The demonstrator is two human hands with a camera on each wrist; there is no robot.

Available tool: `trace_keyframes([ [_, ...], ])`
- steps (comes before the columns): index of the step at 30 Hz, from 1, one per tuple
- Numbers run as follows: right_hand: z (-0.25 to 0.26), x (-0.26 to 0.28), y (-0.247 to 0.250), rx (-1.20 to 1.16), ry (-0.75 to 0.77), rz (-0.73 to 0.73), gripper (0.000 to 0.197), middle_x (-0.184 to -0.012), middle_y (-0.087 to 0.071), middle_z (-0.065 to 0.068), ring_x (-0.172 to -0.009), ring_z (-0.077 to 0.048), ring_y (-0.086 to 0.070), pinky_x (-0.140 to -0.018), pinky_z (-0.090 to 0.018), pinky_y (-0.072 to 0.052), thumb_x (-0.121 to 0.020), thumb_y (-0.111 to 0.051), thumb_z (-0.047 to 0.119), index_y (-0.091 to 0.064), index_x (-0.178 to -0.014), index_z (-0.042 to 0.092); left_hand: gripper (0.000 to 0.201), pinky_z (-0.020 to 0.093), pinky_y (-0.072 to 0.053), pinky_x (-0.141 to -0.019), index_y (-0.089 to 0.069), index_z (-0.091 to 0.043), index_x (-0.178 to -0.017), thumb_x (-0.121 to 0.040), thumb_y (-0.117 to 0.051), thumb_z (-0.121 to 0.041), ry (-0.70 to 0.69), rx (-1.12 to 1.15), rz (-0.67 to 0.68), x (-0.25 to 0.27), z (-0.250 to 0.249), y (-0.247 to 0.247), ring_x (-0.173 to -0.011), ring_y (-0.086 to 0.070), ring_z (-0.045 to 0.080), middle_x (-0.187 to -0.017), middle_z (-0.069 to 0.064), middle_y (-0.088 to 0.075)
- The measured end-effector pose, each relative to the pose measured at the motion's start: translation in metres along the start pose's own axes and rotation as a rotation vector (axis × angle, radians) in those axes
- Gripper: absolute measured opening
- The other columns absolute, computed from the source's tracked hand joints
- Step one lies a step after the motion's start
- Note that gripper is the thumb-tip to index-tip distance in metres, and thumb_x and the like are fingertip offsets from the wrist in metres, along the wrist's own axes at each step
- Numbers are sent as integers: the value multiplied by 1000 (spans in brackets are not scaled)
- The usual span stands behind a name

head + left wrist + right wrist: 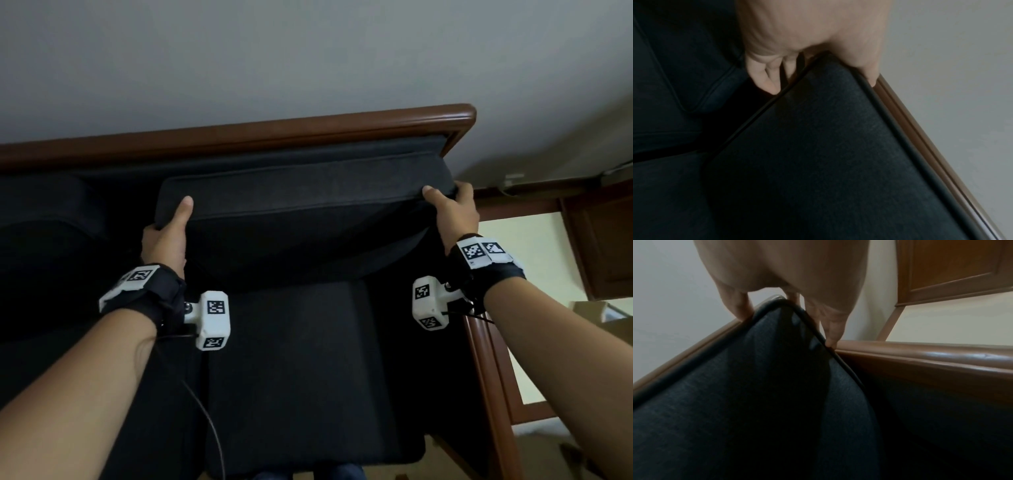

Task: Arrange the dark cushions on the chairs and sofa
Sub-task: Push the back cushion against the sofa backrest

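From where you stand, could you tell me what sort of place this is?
Probably a home sitting room: a wooden-framed sofa with dark cushions against a plain wall, and a wooden cabinet beside it. Both hands hold one back cushion.

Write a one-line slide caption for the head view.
Both hands, left and right, grip the top corners of a dark cushion against the wooden sofa back.

The wooden armrest [486,359] sits right beside the right hand [455,212]. The wooden back rail [239,132] blocks behind; the seat [301,370] below is open.
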State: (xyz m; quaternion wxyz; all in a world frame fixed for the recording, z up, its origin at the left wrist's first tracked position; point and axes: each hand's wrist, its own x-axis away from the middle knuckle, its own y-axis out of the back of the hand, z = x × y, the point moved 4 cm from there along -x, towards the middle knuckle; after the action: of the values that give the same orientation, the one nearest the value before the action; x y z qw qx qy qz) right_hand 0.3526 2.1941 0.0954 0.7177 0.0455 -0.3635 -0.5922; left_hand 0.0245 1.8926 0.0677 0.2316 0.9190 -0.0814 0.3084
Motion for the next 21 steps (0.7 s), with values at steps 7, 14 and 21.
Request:
trace_keyframes([
  [7, 6, 10, -4, 149, 75, -5, 55, -128, -57, -14, -118, -34, -52, -93, -38, -39, -85, -60, 50, -46, -129, 20, 63, 26, -47, -93, -52, -17, -136, -82, -73, -42, -110, 12, -10, -6, -14, 15, -118, -58, 22, -118, 0, -58],
  [14, -1, 12, -16, 55, 28, 36, 61, -130, -56, -9, -116, -32, -54, -96, -37, -44, -80, -64, 55, -45, -131, 28, 61, 35, -48, -103, -60, -22, -127, -72, -71, -47, -196, -19, -32, -12, -9, 29, -110, -62, 17, -117, -4, -67],
  [21, -8, 7, -24, -13, -53, 115, 76, -134, -53, -2, -121, -32, -53, -103, -55, -44, -74, -60, 66, -33, -139, 36, 67, 46, -46, -105, -61, -29, -117, -60, -64, -66, -215, -83, -14, -26, -1, 31, -113, -61, 19, -117, -7, -66],
])
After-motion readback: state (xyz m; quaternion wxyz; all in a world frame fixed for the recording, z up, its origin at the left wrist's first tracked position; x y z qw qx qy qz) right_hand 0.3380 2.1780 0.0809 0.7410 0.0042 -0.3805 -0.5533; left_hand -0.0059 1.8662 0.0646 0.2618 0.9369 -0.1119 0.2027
